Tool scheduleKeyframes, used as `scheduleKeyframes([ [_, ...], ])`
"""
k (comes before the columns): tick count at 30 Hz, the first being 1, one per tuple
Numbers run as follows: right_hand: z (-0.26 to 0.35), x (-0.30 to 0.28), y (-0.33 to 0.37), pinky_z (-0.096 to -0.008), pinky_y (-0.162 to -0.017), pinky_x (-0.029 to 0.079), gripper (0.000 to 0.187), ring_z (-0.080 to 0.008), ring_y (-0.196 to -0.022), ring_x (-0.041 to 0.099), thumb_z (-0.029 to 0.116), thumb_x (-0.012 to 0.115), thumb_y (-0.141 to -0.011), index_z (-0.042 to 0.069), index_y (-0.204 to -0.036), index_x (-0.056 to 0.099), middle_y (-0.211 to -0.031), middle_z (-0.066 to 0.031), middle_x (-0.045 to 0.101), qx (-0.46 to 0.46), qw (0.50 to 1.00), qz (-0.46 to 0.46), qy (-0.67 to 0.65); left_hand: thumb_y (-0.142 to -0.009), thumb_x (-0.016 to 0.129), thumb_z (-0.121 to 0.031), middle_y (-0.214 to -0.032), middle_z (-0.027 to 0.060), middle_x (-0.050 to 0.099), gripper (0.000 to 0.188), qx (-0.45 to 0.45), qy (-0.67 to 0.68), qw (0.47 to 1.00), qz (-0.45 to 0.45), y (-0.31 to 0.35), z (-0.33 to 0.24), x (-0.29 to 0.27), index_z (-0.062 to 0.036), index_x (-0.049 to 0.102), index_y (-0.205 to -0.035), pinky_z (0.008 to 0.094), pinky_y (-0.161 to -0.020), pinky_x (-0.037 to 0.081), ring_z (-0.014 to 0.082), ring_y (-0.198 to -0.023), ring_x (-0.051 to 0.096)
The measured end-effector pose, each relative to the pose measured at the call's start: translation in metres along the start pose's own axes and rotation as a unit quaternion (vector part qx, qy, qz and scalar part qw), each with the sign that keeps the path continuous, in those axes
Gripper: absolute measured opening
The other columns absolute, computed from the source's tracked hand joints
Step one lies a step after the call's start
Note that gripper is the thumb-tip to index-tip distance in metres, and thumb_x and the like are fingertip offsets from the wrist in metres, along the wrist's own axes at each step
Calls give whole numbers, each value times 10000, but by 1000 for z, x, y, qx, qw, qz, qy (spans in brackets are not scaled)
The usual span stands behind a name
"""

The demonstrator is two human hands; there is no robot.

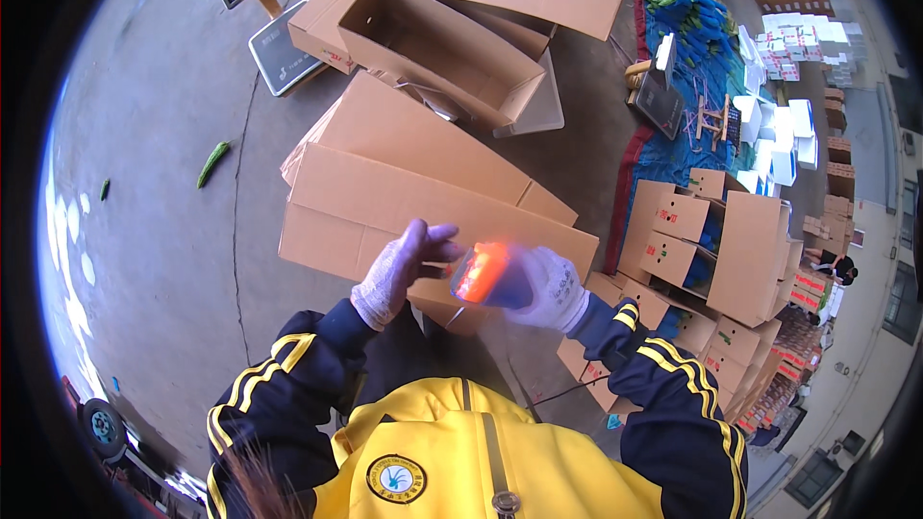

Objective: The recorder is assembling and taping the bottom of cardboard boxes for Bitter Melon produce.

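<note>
My right hand [553, 290], in a whitish knit glove, is closed on a bright orange and dark object [486, 271]. Motion blurs the object, so its exact kind does not show. Left of it, my gloved left hand [399, 271] has its fingers apart and pointing toward the orange end, with nothing visible in them. Both hands are above flat brown cardboard cartons [385, 197], which lie stacked in front of me. Beyond this stack, an open, long cardboard box [437, 53] rests on a scale platform [538, 111].
A platform scale [284, 53] with a display stands at the far left. Two green gourds [212, 164] lie on the grey floor. To the right are another scale [659, 101], green produce on a blue sheet [697, 77], white foam boxes [784, 135] and several packed cartons [673, 250].
</note>
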State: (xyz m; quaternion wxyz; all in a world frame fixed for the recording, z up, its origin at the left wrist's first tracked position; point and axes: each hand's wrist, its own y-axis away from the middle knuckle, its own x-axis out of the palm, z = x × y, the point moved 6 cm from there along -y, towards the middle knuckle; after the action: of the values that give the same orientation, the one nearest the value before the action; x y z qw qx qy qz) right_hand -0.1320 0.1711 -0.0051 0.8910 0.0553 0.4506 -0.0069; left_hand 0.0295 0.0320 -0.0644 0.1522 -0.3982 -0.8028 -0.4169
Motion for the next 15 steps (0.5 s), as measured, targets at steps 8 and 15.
scheduleKeyframes([
  [8,46,0,-46,-407,-696,530,714,-316,-826,626,324,773,-699,171,-1350,522,-1048,-149,581,-57,996,46,42,-980,611,-240,-835,24,681,287,48,-162,979,-116,-3,7,-32,32,682,-1034,265,-698,493,104,-759,605],
  [15,104,33,-135,-440,-706,513,615,-318,-822,609,356,705,-772,204,-1345,543,-904,-151,578,-76,983,153,70,-982,600,-195,-763,13,653,235,219,-270,861,-371,54,-109,-221,22,675,-932,251,-642,482,89,-682,587],
])
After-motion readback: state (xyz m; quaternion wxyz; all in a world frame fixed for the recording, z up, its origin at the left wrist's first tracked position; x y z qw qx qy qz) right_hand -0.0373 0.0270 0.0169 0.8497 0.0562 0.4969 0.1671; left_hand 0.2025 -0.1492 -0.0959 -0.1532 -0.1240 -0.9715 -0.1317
